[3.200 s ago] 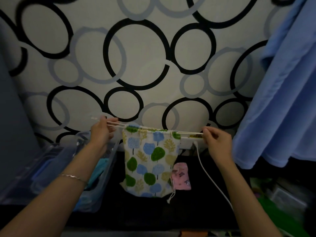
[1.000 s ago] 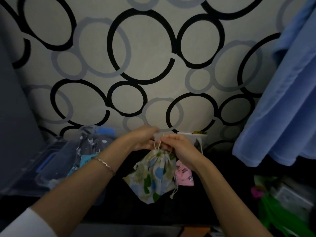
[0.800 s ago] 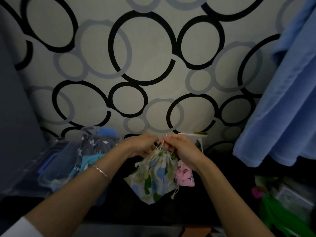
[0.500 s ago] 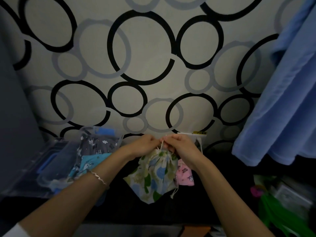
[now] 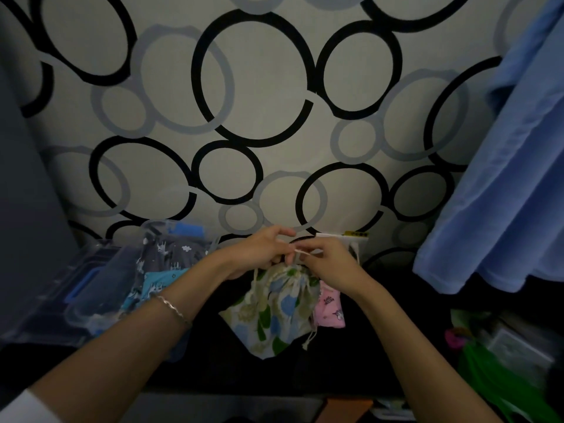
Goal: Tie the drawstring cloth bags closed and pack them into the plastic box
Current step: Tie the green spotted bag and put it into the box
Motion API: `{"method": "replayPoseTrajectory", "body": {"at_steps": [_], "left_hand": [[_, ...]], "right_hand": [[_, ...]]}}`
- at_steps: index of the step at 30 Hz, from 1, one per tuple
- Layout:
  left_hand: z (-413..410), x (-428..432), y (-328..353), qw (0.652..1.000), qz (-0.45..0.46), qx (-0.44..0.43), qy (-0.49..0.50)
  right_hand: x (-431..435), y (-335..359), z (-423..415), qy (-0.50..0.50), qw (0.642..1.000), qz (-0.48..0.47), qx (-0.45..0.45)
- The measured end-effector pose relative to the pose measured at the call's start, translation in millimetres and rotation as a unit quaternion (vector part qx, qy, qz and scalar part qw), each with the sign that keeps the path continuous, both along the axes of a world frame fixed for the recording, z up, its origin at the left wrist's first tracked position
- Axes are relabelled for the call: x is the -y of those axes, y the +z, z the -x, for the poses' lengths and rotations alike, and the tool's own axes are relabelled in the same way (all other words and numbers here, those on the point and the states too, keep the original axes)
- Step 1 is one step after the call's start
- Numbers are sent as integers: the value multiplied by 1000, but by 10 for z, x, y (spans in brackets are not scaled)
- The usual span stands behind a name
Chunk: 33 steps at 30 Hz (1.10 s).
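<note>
Pulled together from wide apart, left hand (image 5: 259, 254) and right hand (image 5: 331, 265) pinch the drawstring (image 5: 300, 252) atop the bag (image 5: 274, 309), which hangs straight below. The box (image 5: 91, 288) sits left of the bag.

The tree-print bag (image 5: 274, 312) and pink bag (image 5: 331, 311) look like matt woven cloth, the box (image 5: 91, 303) is clear glossy plastic, the bracelet (image 5: 172, 308) shiny metal, the curtain (image 5: 503, 178) soft matt blue cloth

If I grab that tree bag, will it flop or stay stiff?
Probably floppy: the tree bag hangs crumpled below its gathered neck. Likely light too, since the left hand and right hand seem to hold it up by its thin drawstring.
</note>
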<state>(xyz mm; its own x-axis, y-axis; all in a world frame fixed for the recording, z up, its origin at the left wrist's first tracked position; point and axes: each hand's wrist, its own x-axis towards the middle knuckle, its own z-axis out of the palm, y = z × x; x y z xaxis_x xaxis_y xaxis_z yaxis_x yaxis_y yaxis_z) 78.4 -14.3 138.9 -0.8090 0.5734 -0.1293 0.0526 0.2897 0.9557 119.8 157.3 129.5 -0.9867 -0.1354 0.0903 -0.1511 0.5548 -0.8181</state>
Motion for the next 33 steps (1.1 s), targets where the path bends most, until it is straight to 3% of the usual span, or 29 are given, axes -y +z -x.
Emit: {"method": "replayPoseTrajectory", "body": {"at_steps": [4,10,18,22,26,28,31,33], "left_hand": [[-28,-12,33,1000,23,-18,-11],[20,22,56,984,35,-173,-20],[2,-7,32,988,23,-151,-16],[25,80,61,982,37,-186,1],[77,313,61,976,79,-200,22],[70,378,16,979,99,-180,14],[39,318,-72,985,88,-146,15],[2,267,-64,994,53,-94,-2]], "right_hand": [[36,-21,-10,0,999,39,21],[-58,-147,48,-29,980,184,68],[70,-40,-52,-51,975,218,10],[-47,-71,-19,-68,919,384,54],[-253,-100,-20,-132,809,567,83],[-274,-136,-20,-162,763,615,120],[-272,-204,84,-193,773,565,217],[-333,-216,134,-163,770,542,293]]}}
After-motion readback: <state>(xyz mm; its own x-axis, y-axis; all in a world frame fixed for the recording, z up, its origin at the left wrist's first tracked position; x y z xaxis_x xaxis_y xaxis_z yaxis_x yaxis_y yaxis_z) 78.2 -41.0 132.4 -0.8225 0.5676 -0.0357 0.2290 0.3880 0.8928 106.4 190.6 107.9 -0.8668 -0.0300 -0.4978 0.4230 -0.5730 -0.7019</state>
